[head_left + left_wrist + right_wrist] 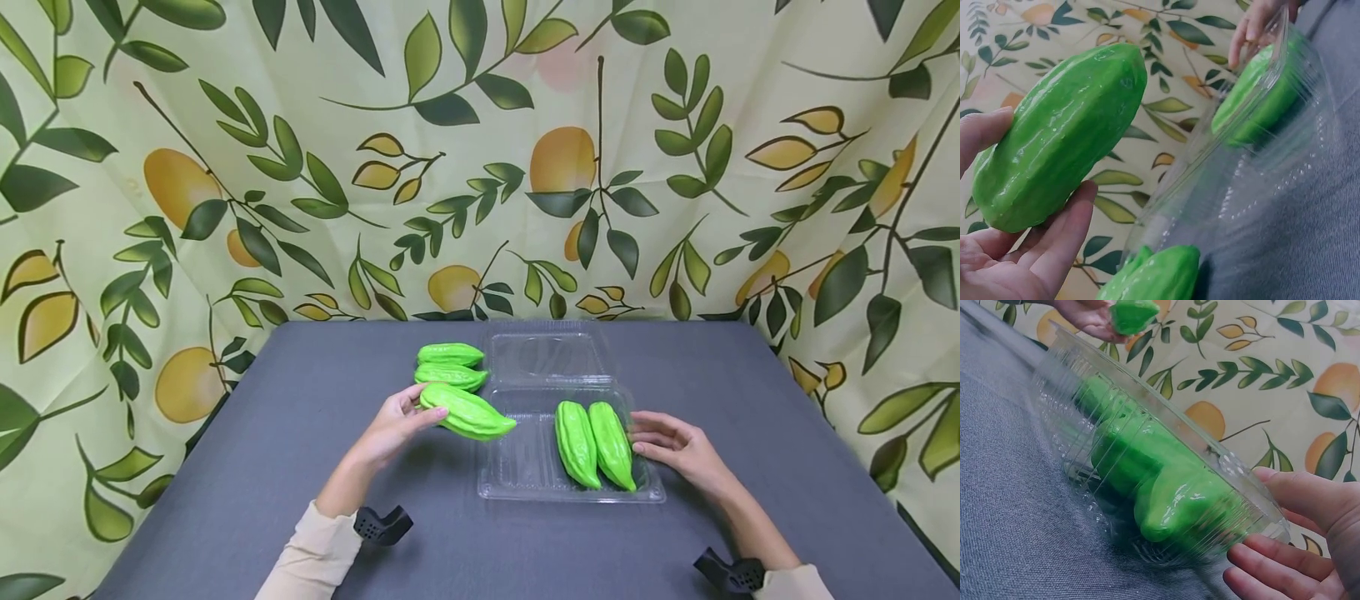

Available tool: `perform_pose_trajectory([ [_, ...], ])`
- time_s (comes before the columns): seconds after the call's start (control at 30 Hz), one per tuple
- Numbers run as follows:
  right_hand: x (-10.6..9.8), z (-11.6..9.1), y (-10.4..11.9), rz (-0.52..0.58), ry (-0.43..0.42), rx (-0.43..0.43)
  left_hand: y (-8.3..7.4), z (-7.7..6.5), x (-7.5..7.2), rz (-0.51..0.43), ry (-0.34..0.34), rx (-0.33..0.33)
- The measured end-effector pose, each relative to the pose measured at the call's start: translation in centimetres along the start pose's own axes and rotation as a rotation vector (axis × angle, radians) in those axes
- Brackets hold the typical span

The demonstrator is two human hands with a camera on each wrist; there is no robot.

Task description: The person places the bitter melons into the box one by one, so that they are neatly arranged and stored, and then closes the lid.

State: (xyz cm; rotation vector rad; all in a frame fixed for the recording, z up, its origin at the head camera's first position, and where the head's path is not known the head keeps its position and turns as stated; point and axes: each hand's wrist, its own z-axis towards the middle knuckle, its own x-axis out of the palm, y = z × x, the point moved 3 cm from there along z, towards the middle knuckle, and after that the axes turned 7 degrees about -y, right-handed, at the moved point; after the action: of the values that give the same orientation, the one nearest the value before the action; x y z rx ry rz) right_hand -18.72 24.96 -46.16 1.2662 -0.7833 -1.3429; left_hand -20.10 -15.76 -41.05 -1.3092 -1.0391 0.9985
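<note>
My left hand (397, 423) holds a green, ridged bitter melon (468, 412) between thumb and fingers, its pointed end reaching over the left edge of an opened clear plastic container (517, 490). Two more bitter melons (577, 446) lie side by side in the container's right half. At the container's right edge is my right hand (678, 446), thumb at the rim and fingers against the outer wall in the right wrist view. Behind the left hand, two other bitter melons (450, 377) rest on the table, left of the container.
The container's hinged lid (551, 357) lies folded back on the grey table (300, 467). A leaf-patterned cloth (480, 167) hangs along the back and sides. Each forearm wears a black wrist device (384, 525).
</note>
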Motion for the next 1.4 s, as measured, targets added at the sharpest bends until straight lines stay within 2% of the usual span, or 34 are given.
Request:
perform_pose_trajectory([
  [0.3, 0.1, -0.2, -0.2, -0.008, -0.003, 0.023, 0.3, 0.9, 1.1, 0.014, -0.022, -0.085],
  [0.6, 0.0, -0.2, -0.1, -0.001, -0.003, 0.013, 0.1, 1.5, 2.3, -0.046, 0.056, -0.023],
  [0.87, 0.0, 0.0, 0.1, -0.007, 0.000, 0.000, -0.1, 1.8, 3.3, -0.069, 0.061, 0.003],
  [1.4, 0.0, 0.0, 0.2, -0.028, 0.004, 0.023, -0.1, 2.7, 4.9, 0.061, 0.006, -0.017],
])
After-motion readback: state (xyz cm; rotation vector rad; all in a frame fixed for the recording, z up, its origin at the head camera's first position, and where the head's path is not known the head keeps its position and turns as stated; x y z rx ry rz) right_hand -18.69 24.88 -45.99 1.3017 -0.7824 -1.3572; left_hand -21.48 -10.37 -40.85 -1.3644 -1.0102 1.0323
